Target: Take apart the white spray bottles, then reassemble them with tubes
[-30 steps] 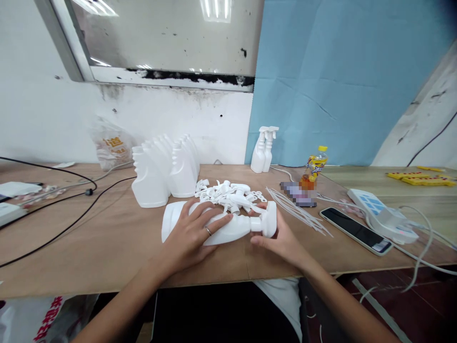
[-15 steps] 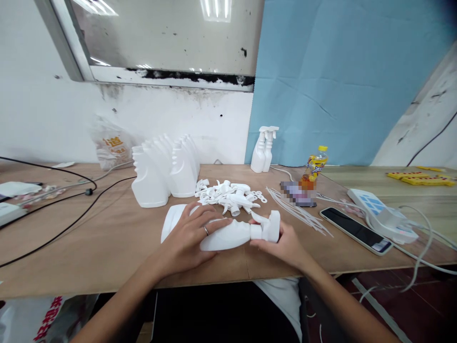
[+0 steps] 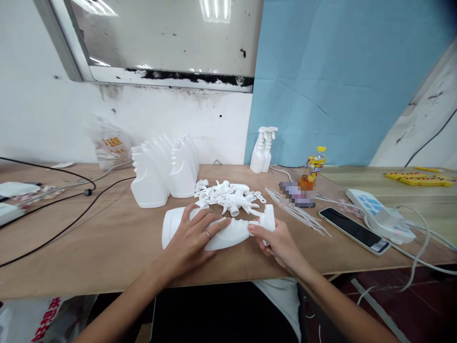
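White bottle [image 3: 233, 235] on its side under left hand [image 3: 196, 234], gripped round the body; right hand [image 3: 280, 241] grasps spray head [image 3: 269, 216], far fingers partly hidden, probably curled behind. Loose parts [image 3: 228, 196] just beyond both hands; tabletop [image 3: 107, 247] spreads leftward, near edge under forearms.

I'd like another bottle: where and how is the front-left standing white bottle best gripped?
Take the front-left white bottle by its narrow neck, probably coming from the left: its grooved edge faces that way, while other white bottles crowd behind and to its right. It stands upright, neck above the broad body.
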Demonstrator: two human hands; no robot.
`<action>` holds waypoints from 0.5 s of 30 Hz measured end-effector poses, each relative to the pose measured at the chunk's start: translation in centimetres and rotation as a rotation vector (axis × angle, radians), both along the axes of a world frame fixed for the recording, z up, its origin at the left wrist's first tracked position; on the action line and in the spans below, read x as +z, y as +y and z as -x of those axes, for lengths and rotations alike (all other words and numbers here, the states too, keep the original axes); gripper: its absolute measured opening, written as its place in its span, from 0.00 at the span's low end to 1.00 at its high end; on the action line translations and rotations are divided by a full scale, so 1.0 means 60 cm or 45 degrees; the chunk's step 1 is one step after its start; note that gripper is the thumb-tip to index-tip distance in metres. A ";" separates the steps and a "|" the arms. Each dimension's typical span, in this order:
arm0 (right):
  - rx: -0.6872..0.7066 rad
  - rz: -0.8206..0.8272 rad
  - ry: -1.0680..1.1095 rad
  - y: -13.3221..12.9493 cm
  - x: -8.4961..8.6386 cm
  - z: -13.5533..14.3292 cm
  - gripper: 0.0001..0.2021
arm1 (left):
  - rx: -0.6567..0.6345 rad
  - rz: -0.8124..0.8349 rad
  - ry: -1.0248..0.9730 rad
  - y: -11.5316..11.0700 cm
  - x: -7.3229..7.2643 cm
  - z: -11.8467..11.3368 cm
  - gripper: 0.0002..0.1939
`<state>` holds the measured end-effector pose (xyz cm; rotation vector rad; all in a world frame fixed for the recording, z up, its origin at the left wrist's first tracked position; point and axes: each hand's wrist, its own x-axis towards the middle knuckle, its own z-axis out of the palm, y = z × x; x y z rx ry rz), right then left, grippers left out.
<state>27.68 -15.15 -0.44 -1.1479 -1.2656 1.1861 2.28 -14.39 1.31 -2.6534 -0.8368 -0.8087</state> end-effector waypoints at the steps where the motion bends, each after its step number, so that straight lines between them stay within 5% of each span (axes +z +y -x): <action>1: 0.005 0.031 0.010 0.001 0.001 0.001 0.23 | 0.024 -0.005 0.018 0.000 0.000 -0.001 0.38; 5: 0.059 0.025 -0.009 -0.007 0.000 0.006 0.25 | 0.138 0.003 0.105 -0.008 0.007 -0.019 0.37; 9: 0.168 0.019 -0.078 -0.012 -0.005 0.022 0.26 | 0.143 0.023 0.131 -0.017 0.015 -0.051 0.49; 12: 0.232 -0.034 -0.216 -0.007 -0.004 0.023 0.24 | 0.105 -0.030 0.082 -0.013 0.011 -0.064 0.38; 15: 0.021 -0.349 -0.421 -0.027 0.000 -0.011 0.23 | 0.073 -0.167 -0.068 -0.006 0.005 -0.057 0.24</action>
